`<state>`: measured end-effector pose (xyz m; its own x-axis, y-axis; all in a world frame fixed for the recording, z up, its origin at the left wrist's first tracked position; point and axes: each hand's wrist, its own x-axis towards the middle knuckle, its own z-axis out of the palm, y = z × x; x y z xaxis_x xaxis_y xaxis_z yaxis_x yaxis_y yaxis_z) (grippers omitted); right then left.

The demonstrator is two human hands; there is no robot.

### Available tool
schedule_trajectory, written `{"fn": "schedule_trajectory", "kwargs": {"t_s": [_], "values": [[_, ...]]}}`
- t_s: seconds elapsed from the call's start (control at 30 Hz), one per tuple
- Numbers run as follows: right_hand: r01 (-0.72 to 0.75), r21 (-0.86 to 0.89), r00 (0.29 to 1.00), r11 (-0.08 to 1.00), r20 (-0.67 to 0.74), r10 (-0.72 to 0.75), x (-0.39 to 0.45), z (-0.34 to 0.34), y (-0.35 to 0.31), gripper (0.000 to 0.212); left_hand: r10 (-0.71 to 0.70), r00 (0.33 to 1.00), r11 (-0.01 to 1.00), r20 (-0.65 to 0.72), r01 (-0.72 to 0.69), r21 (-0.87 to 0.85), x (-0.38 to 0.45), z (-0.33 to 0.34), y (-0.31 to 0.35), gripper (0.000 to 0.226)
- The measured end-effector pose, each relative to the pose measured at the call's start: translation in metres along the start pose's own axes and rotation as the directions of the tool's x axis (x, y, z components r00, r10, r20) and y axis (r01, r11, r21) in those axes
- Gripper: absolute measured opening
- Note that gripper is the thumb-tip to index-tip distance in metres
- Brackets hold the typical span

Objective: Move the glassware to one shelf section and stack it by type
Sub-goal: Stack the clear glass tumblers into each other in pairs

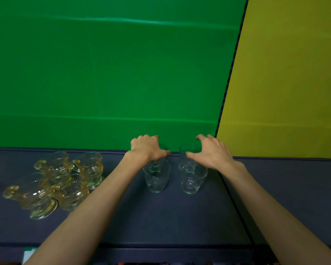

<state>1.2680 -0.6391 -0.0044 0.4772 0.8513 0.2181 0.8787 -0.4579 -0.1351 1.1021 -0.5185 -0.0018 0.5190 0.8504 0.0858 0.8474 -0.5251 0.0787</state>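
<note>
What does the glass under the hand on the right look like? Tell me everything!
The right clear glass stack looks like see-through tumblers nested one inside another, with wavy ridges and a faint green tint. It stands upright on the dark blue shelf, narrower at the bottom, with no handle. The right hand grips its rim from above, fingers curled over the edge. It stands beside a matching left stack, apart from it, near the line where the green backdrop meets the yellow one.

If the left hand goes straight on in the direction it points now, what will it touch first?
Probably the green back wall. The left hand grips the rim of a clear tumbler and points away from the person; nothing else shows between it and the wall, though depth is unclear.
</note>
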Motion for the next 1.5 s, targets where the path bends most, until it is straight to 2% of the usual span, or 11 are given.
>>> {"fn": "schedule_trajectory", "kwargs": {"t_s": [0.3, 0.4, 0.53, 0.77, 0.93, 1.13, 1.5], "values": [[-0.007, 0.003, 0.997, 1.0, 0.077, 0.007, 0.031, 0.017, 0.0, 0.095, -0.064, 0.998, 0.997, 0.025, 0.066, -0.052, 0.012, 0.009, 0.007, 0.068], [-0.002, -0.002, 0.997, 1.0, 0.073, 0.003, 0.035, 0.023, -0.003, 0.089, -0.075, 0.997, 0.993, 0.022, 0.076, -0.085, 0.014, 0.012, 0.006, 0.066], [-0.005, 0.047, 1.0, 0.999, 0.002, 0.005, 0.037, 0.029, -0.003, 0.075, -0.06, 0.998, 0.988, -0.032, 0.055, -0.142, 0.018, 0.014, 0.005, 0.066], [0.026, 0.084, 0.984, 0.996, -0.178, -0.01, 0.039, -0.002, 0.001, 0.086, -0.043, 0.967, 0.984, -0.252, -0.002, -0.177, 0.014, -0.016, 0.003, 0.081], [0.069, 0.09, 0.97, 0.994, -0.239, -0.046, 0.023, -0.033, -0.005, 0.082, -0.019, 0.95, 0.978, -0.311, -0.047, -0.202, -0.004, -0.042, 0.005, 0.081], [0.077, 0.102, 0.969, 0.992, -0.243, -0.05, -0.009, -0.05, -0.01, 0.077, -0.026, 0.95, 0.972, -0.312, -0.048, -0.23, -0.034, -0.048, 0.005, 0.082], [0.049, 0.104, 0.987, 0.993, -0.156, -0.032, -0.042, -0.028, -0.013, 0.075, -0.025, 0.967, 0.973, -0.254, -0.035, -0.23, -0.066, -0.028, 0.006, 0.074]]}}
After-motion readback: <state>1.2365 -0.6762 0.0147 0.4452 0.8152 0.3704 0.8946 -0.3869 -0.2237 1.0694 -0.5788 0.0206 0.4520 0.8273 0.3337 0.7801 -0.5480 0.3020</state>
